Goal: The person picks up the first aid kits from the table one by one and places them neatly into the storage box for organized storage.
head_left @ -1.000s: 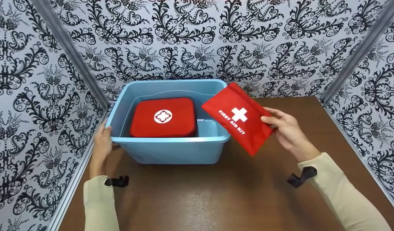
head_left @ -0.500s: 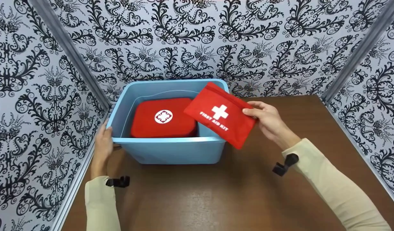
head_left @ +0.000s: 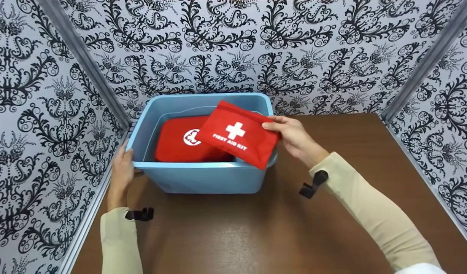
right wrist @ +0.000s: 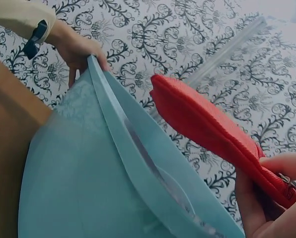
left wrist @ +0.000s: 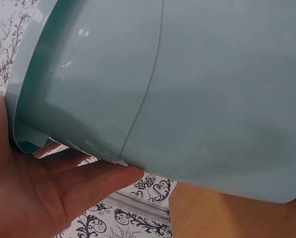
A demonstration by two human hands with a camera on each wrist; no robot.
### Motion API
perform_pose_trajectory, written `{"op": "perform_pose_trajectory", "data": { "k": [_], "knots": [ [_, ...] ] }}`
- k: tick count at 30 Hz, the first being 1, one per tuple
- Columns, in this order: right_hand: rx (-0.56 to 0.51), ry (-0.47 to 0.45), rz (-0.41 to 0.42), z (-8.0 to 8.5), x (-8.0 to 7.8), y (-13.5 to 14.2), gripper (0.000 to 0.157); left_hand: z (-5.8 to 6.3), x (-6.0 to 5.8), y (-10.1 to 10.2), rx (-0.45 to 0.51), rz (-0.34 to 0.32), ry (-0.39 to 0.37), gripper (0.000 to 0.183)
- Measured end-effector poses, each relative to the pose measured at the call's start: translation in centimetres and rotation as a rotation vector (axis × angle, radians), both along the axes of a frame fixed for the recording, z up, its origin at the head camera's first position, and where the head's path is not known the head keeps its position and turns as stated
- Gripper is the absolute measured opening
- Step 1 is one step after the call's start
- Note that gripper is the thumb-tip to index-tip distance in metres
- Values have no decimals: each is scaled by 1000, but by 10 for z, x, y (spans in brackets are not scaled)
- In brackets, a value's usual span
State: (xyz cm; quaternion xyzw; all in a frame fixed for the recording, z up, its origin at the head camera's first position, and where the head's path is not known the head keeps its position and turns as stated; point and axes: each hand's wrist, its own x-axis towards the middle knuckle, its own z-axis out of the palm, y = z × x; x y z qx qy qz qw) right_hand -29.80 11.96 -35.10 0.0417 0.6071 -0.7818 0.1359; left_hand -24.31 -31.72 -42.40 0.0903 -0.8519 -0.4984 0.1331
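Observation:
My right hand (head_left: 300, 139) pinches a red first aid pouch (head_left: 252, 146) by its right corner, thumb on the printed face. The pouch is tilted over the right part of a light blue plastic tub (head_left: 203, 179) and overlaps a red first aid case (head_left: 176, 148) lying inside. In the right wrist view the zipped pouch (right wrist: 202, 114) shows edge-on, above the tub's rim. My left hand (head_left: 122, 171) grips the tub's left rim. In the left wrist view its fingers (left wrist: 103, 181) lie along the outer wall below the rim.
The tub stands on a brown wooden table (head_left: 226, 232), close to the patterned back wall (head_left: 226, 45). A patterned side wall (head_left: 32, 125) rises just left of my left hand. Black straps (head_left: 313, 186) sit on both wrists.
My right hand has moved left with the pouch, from beside the tub's right edge to over it, partly covering the case. My left hand and the tub stay nearly still.

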Motion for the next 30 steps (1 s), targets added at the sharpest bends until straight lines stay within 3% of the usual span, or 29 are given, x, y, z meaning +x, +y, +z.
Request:
{"op": "perform_pose_trajectory", "data": {
  "k": [4, 12, 17, 24, 30],
  "knots": [
    [-5, -41, 28, 2, -2, -13, 51, -1, -1, -1, -5, 0, 3, 48],
    [10, -102, 81, 10, -14, -41, 41, -1, 1, -1, 24, -11, -12, 48],
    [36, -104, 94, 11, -23, -62, 47, -2, 1, 0, 7, 2, 9, 48],
    [78, -94, 138, 15, -30, -87, 16, -2, -1, 1, 6, 9, 12, 48],
    [124, -87, 137, 14, -43, -102, 17, -2, 1, 1, 4, 13, 0, 49]
  ]
}}
